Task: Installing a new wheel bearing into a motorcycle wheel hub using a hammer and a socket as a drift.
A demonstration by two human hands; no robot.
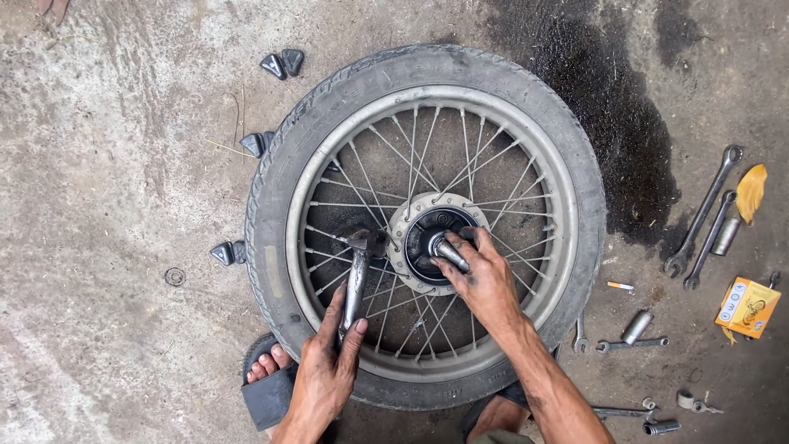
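- Wheel hub (427, 238) sits at the centre of a spoked motorcycle wheel (279, 189) lying flat on the concrete floor (107, 164); flat like this, the hub opening faces straight up at the person.
- Right hand (483, 279) rests over the hub, fingers curled round a short metal pin (450, 255) that stands tilted in the hub bore. Grip is closed on the pin w/ thumb and fingertips, prob. to keep it lined up w/ the bore.
- Left hand (329, 362) is wrapped shut round the handle of a hammer (357, 271); hammer head is just left of the hub, over the spokes, not touching the pin.
- Both hands dark w/ grease, as is the hub area.
- Dark blocks (226, 252) sit against the tyre's left edge, w/ similar ones near the top left; can't tell whether they prop the wheel.
- Person's sandalled foot (267, 382) is up against the near edge of the tyre, likely steadying it.
- Spanners (703, 214) lie well apart to the right, alongside a yellow rag (752, 191), an orange box (746, 307) and loose sockets (637, 326), all within arm's reach but clear of the wheel.
- Dark oil stain (616, 107) spreads on the floor behind the tyre, upper right.
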